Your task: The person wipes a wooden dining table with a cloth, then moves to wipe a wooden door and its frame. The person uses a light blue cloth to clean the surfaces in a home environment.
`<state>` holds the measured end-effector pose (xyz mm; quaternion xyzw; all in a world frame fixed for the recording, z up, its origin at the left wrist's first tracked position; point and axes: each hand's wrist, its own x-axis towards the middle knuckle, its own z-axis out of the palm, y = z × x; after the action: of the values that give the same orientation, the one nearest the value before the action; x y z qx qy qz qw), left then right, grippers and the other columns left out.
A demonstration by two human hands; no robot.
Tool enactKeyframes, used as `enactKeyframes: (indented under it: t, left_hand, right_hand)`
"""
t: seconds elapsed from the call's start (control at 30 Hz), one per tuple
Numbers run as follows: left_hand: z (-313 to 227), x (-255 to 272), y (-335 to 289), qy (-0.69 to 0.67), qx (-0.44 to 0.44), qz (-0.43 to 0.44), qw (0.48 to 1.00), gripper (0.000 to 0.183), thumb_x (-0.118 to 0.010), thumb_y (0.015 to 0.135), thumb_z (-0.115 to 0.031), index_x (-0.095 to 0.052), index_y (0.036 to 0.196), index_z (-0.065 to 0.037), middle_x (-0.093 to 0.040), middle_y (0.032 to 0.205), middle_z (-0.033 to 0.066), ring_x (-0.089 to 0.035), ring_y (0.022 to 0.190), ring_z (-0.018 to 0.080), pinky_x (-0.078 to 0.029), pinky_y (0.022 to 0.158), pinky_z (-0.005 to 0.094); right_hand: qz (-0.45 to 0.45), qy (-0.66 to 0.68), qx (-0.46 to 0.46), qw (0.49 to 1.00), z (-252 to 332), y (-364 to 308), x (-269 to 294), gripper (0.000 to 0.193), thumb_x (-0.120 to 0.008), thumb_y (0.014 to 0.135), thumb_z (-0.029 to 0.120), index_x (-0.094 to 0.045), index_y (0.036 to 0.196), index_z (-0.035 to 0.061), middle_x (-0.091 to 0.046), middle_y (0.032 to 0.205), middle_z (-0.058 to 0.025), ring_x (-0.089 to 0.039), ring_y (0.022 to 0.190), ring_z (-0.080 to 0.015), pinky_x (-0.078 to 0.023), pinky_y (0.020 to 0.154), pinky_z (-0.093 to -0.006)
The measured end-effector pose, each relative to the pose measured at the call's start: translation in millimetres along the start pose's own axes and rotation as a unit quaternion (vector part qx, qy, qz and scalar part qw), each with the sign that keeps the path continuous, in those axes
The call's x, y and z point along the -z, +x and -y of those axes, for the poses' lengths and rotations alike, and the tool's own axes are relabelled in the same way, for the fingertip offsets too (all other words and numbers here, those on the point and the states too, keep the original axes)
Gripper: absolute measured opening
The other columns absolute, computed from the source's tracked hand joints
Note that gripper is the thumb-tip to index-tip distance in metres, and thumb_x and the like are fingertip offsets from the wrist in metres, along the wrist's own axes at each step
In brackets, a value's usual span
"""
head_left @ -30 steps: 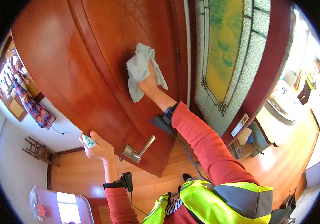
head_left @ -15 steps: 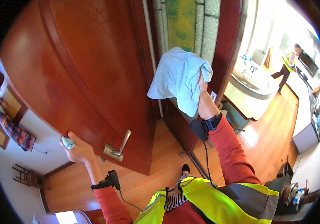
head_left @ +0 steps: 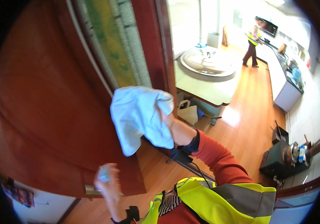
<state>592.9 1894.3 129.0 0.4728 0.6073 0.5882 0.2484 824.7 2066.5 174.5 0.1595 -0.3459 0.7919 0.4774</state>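
Observation:
My right hand (head_left: 178, 130) is closed on a light blue cloth (head_left: 139, 114), which hangs spread over its fingers. The cloth is in front of the door frame (head_left: 155, 48), beside a narrow panel of patterned glass (head_left: 107, 44); I cannot tell whether it touches either. Smeared by motion, my left hand (head_left: 111, 190) is near the metal door handle (head_left: 91, 189) of a red-brown wooden door (head_left: 44, 112). A small pale blue-green thing (head_left: 104, 172) shows in that hand, too blurred to name.
Through the doorway, a round silver-rimmed lid or basin (head_left: 208, 63) rests on a pale table (head_left: 197, 83). A white bag (head_left: 188, 113) sits below. Another person (head_left: 253, 41) in a yellow vest stands by a kitchen counter (head_left: 287, 87). A dark stove (head_left: 283, 158) with a pot is at right.
The view has swung right, showing more of the kitchen. My left hand has come away from the door's edge, toward the handle. My right hand still holds the cloth, now lower against the glass panel.

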Motion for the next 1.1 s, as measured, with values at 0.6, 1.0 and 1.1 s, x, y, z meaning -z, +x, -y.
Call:
enactKeyframes:
  t: [0.6,1.0,1.1]
  left_hand:
    - [12,-215,41,-0.214,-0.006,0.375,0.902,0.017,-0.065,0.086,-0.010,-0.060,0.097,0.001,-0.063,0.085,0.0066,-0.059,0.072,0.0135,-0.050,0.064,0.0275]
    - [-2,-240,55,-0.234,-0.011,0.390,0.891,0.020,-0.065,0.084,-0.013,-0.057,0.097,0.001,-0.061,0.089,0.0100,-0.061,0.074,0.0183,-0.050,0.067,0.0298]
    - [1,-239,69,-0.232,-0.003,0.393,0.890,0.020,-0.065,0.083,-0.012,-0.057,0.095,0.000,-0.061,0.088,0.0101,-0.060,0.074,0.0187,-0.050,0.068,0.0300]
  right_hand:
    - [-0.053,-0.398,-0.089,0.911,61,-104,60,0.034,-0.057,0.094,0.031,-0.061,0.106,-0.0008,-0.059,0.098,-0.0018,-0.052,0.088,-0.0116,-0.046,0.080,-0.0274]
    - [-0.083,-0.439,-0.257,0.857,66,-141,112,0.049,-0.067,0.088,0.031,-0.054,0.125,0.0022,-0.057,0.120,-0.0058,-0.049,0.109,-0.0146,-0.042,0.095,-0.0315]
    - [-0.108,-0.423,-0.251,0.864,63,-144,116,0.048,-0.068,0.087,0.030,-0.054,0.124,0.0023,-0.057,0.119,-0.0058,-0.050,0.108,-0.0145,-0.042,0.095,-0.0312]
